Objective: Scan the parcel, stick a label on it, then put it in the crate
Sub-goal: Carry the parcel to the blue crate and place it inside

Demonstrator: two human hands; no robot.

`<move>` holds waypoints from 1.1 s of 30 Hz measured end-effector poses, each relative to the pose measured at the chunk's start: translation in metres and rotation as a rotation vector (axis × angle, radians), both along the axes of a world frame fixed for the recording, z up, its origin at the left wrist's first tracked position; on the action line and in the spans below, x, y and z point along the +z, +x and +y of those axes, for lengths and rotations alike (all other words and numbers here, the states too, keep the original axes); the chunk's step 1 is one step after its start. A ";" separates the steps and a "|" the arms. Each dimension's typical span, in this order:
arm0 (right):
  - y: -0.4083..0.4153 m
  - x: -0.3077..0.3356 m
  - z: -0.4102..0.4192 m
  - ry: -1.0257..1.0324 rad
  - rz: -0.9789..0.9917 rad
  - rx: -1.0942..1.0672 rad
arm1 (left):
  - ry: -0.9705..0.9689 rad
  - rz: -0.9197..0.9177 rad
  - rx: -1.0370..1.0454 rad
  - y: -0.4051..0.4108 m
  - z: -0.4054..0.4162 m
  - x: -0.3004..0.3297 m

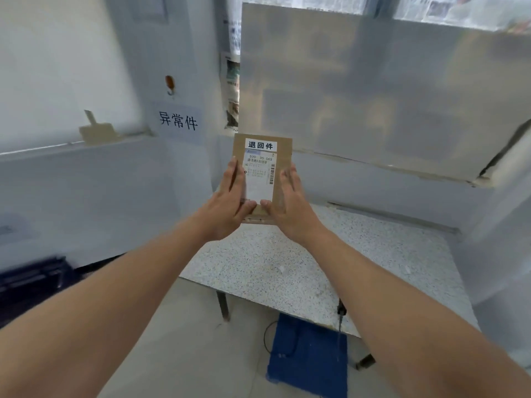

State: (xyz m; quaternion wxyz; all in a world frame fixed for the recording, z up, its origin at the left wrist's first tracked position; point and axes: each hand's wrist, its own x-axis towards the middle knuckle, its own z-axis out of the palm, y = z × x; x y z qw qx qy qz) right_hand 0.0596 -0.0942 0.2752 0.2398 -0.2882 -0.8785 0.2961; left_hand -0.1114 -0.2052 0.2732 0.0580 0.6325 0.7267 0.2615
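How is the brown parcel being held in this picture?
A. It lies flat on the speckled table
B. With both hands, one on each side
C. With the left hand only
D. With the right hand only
B: the left hand and the right hand each grip one side of the parcel, lifted above the speckled table.

A speckled stone-topped table (330, 268) stands on dark legs against the far right wall, its top bare apart from a few small pale specks. Beneath it is a pale floor (201, 340), where a blue cloth (309, 357) lies under the table's near edge, with a thin dark cable (268, 337) just left of it.
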 end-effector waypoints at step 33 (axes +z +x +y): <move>-0.298 -0.005 -0.421 -0.015 0.088 0.611 | -0.098 -0.011 0.526 -0.213 -0.504 0.012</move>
